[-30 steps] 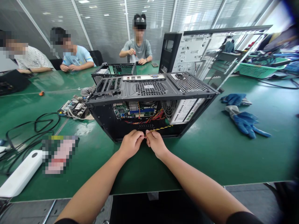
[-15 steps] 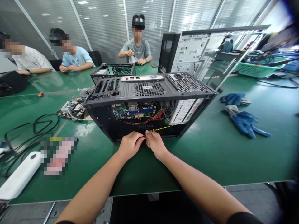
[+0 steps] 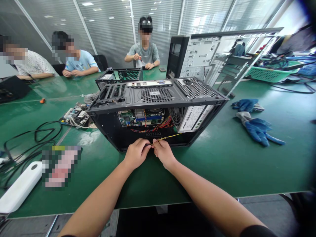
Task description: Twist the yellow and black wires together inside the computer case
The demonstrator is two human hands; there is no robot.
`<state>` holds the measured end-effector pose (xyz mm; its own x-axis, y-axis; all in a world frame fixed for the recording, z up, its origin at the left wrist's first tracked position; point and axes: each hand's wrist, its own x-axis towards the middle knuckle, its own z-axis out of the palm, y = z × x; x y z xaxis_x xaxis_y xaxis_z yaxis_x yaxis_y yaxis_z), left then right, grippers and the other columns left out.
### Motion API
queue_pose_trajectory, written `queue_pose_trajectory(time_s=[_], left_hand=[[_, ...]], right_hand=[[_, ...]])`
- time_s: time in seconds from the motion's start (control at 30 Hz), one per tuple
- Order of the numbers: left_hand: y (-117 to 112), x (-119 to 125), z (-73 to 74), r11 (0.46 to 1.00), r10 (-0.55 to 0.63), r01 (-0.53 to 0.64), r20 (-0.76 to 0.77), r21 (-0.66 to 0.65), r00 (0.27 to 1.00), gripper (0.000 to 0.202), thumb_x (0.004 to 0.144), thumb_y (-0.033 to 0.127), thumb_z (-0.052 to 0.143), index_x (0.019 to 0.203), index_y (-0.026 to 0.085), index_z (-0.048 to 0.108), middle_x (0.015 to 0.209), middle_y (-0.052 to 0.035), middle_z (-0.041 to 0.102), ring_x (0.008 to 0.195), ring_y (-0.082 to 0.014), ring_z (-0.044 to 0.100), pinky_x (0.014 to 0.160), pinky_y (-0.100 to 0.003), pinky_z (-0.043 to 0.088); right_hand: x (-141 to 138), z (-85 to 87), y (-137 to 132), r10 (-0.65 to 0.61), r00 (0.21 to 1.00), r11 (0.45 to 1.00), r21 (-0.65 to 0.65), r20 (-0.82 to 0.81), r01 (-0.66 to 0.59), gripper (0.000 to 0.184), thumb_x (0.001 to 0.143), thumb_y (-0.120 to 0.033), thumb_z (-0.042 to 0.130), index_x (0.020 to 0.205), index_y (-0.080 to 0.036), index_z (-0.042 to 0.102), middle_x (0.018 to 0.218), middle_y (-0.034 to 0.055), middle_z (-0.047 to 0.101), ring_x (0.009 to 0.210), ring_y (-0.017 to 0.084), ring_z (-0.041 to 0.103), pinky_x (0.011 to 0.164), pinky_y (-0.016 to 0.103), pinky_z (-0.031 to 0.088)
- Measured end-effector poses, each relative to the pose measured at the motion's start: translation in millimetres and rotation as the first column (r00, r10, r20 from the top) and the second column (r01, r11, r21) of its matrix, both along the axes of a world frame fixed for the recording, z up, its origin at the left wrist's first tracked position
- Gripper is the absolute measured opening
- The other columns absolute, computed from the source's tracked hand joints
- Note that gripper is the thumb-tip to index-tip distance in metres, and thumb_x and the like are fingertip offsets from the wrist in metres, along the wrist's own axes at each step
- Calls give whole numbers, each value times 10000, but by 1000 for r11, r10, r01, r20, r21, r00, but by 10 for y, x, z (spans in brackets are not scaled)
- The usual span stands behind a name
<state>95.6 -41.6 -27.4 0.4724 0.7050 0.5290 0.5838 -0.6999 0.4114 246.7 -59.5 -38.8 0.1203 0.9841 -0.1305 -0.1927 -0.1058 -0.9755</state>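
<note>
A black computer case (image 3: 158,95) lies on its side on the green table (image 3: 222,164), its open side facing me. Inside I see a motherboard (image 3: 138,117), red wiring and a power supply (image 3: 191,117). A twisted yellow and black cable (image 3: 168,137) runs out of the case to my hands. My left hand (image 3: 137,152) and my right hand (image 3: 163,152) meet at the case's near edge, fingers pinched on the cable's end. What lies between the fingertips is hidden.
Blue work gloves (image 3: 256,126) lie to the right. A second open case (image 3: 212,56) stands behind. A loose circuit board (image 3: 76,115), black cables (image 3: 29,138) and a white device (image 3: 19,187) lie left. Three people sit across the table. A green basket (image 3: 269,73) is far right.
Both hands stay pinched on the cable at the case's edge; they have shifted very slightly left.
</note>
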Motion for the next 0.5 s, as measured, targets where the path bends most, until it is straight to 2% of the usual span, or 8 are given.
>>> queue_pose_trajectory(time_s=[0.27, 0.37, 0.5], left_hand=[[7, 2, -34, 999, -26, 31, 126, -42, 992, 110, 959, 207, 557, 1038, 195, 634, 909, -49, 699, 808, -167, 674, 718, -285, 546], [12, -1, -19, 997, -46, 53, 121, -50, 992, 103, 974, 220, 548, 938, 199, 642, 821, -21, 696, 747, -151, 670, 703, -268, 535], [29, -14, -11, 995, -83, 86, 75, -45, 994, 157, 1003, 264, 526, 937, 197, 651, 749, -2, 689, 685, -134, 667, 656, -241, 520]], right_hand=[[7, 5, -7, 7, 999, 1000, 2, 35, -7, 483, 797, -659, 613, 639, -207, 544, 415, -64, 409, 381, 108, 382, 416, 263, 295], [8, 22, -7, -2, 999, 1000, -5, 34, 2, 485, 796, -659, 613, 637, -207, 541, 417, -58, 419, 388, 110, 391, 419, 264, 304], [12, 34, -5, -5, 1000, 1000, -20, 16, 6, 496, 792, -668, 616, 630, -207, 532, 411, -59, 414, 389, 109, 385, 419, 266, 304]])
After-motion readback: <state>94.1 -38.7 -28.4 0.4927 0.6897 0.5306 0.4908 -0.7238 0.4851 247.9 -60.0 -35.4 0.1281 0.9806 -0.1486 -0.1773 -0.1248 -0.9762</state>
